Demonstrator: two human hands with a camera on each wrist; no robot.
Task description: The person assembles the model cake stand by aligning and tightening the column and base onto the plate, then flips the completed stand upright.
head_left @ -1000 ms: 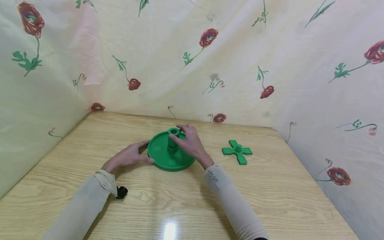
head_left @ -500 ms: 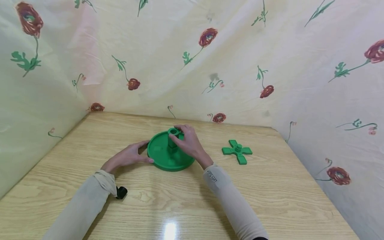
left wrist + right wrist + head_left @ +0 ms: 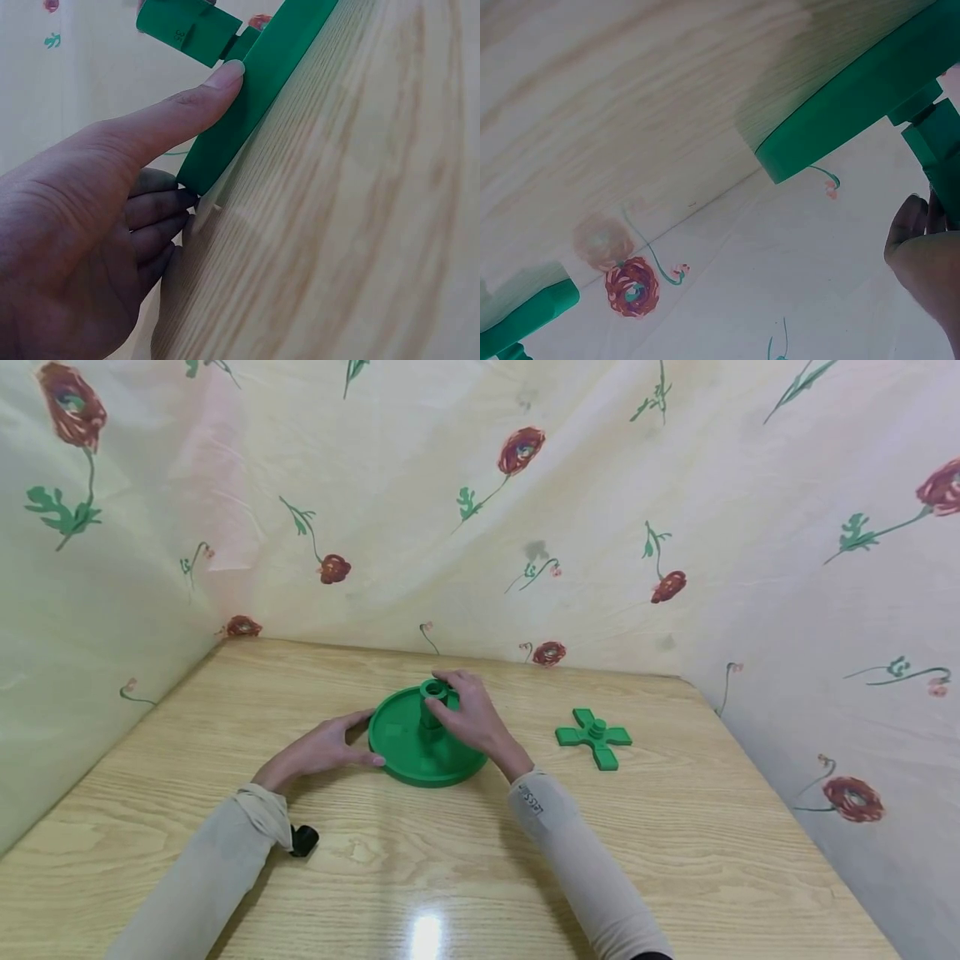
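A round green plastic tray (image 3: 397, 752) with a raised rim lies on the wooden table. From its middle rises a hollow green post (image 3: 431, 714) with flat sides, joined to the tray by a narrower neck in the left wrist view. My left hand (image 3: 322, 752) holds the tray's left edge, thumb at the rim and fingers curled against the side. My right hand (image 3: 476, 718) grips the post near its top, thumb on the near side, fingers round the far side. In the right wrist view, only part of that hand (image 3: 926, 262) shows, beside the post.
A flat green cross-shaped piece (image 3: 606, 758) with a threaded stub at its middle lies right of the tray. A small black object (image 3: 303, 841) shows at the left cuff. Flower-patterned sheeting (image 3: 420, 527) hangs along the table's back and sides.
The right hand's fingers have shifted slightly leftward round the post's top, and the post looks a little turned. The left hand and the tray stay in place.
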